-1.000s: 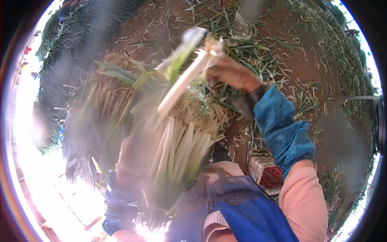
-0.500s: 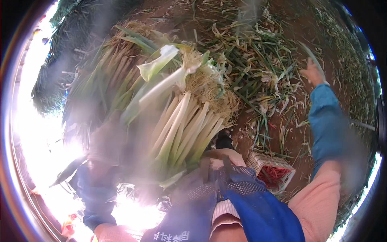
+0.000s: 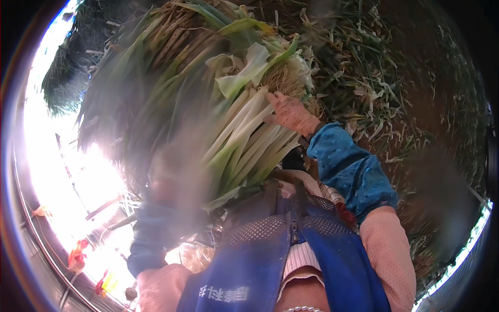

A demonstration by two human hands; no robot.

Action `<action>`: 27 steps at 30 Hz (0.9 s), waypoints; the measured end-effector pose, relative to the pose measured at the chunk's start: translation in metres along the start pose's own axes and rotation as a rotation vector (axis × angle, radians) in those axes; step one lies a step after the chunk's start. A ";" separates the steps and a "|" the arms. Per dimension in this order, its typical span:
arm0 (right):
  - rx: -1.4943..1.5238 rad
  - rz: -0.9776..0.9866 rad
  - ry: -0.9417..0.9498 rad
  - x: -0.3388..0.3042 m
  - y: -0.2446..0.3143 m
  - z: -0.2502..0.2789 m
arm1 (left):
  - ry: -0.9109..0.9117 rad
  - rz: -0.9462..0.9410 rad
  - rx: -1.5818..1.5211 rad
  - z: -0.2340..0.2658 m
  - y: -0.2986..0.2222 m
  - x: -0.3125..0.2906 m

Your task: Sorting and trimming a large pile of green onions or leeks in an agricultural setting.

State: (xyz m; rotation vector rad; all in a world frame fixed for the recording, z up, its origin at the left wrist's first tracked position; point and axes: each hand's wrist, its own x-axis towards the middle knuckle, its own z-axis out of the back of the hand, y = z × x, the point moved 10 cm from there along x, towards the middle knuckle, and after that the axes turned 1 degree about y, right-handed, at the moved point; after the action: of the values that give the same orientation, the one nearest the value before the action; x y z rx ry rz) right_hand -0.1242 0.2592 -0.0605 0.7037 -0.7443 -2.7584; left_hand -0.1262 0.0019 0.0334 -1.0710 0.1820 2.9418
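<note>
A large bundle of long green onions [image 3: 244,140] lies in front of me, white stems slanting up to a tangle of pale roots [image 3: 283,78]. My right hand [image 3: 292,112], in a blue oversleeve, rests on the white stems just below the roots. Its thumb and fingers are apart, and no stalk is visibly gripped. A loose pale green leaf [image 3: 241,78] curls across the top of the bundle. On the left, my left hand [image 3: 167,182] is beside the green leaves, smeared by a blurry haze, so its fingers cannot be made out.
More green onions [image 3: 176,47] are piled behind the bundle. Trimmed leaves [image 3: 358,67] litter the brown ground to the right. A basket with red things [image 3: 344,212] is partly hidden by my right arm. Dark green heaps [image 3: 70,78] stand at the far left.
My right hand has come in from the far right, over the trimmings, onto the white stems. The pale strip by it earlier is no longer seen there. The pale stalk lying across the bundle has shifted.
</note>
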 end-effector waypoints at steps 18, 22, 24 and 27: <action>-0.338 0.394 -0.127 0.109 0.133 -0.004 | 0.011 -0.270 -0.206 -0.047 -0.047 -0.012; -0.464 0.330 0.078 0.120 0.119 -0.060 | -0.124 -0.247 -0.256 -0.066 -0.053 -0.022; -0.471 0.314 0.169 0.118 0.126 -0.064 | -0.200 -0.246 -0.258 -0.067 -0.054 -0.024; -0.461 0.320 0.085 0.125 0.126 -0.055 | -0.262 -0.253 -0.223 -0.065 -0.057 -0.018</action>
State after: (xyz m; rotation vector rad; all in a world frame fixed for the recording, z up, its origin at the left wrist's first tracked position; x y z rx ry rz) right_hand -0.1970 0.0904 -0.0857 0.5422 -0.1662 -2.4517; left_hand -0.0678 0.0520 -0.0103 -0.6519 -0.2685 2.8754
